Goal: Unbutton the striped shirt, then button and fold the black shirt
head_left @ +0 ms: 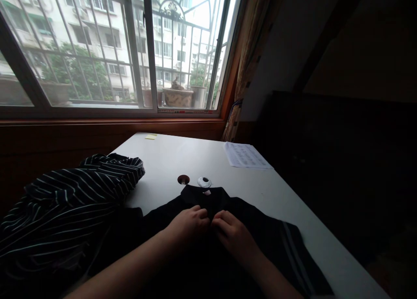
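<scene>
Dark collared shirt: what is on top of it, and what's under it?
On the dark collared shirt, the left hand and right hand pinch its front below the collar. Under it is the white table; anything else there is covered and cannot be seen.

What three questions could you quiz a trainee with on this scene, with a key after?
1. Which thing do the left hand and right hand touch?
a) curtain
b) shirt
c) flowerpot

2. True or false: the striped cloth lies to the left of both hands.

3. What colour is the small note near the far edge of the table?

Key: 1 b; 2 true; 3 yellow.
</scene>
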{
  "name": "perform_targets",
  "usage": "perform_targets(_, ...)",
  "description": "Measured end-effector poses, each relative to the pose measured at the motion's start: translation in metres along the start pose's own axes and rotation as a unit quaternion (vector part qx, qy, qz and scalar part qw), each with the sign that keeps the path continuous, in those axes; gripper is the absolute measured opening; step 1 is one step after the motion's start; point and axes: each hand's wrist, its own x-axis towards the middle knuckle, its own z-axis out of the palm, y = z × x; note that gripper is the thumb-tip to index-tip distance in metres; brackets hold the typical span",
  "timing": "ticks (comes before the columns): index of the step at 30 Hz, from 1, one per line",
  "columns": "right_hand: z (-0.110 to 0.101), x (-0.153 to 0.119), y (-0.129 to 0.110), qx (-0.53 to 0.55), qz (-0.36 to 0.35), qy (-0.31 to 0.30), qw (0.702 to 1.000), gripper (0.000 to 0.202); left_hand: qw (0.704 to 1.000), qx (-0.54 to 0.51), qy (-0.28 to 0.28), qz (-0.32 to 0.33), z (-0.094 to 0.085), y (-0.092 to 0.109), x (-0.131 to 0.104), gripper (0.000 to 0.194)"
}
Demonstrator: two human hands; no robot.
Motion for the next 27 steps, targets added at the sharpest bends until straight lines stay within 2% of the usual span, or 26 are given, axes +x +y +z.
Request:
perform_targets(6,0.003,-0.002,0.004,0.007,0.002,0.009,1.000,0.021,0.998,-0.008,0.055,0.001,0.012,-0.005,-0.009,0.010)
perform_targets(13,0.004,-0.002,0.004,-0.002,0.009,0.012,1.000,0.020,0.998,0.033,0.047,0.013,0.013,-0.006,-0.009,0.009)
perform_targets(27,0.002,-0.002,0.005,0.050,0.023,0.026,0.998,0.018,0.989,0.049,0.132,0.049,0.021,-0.009,-0.009,0.019)
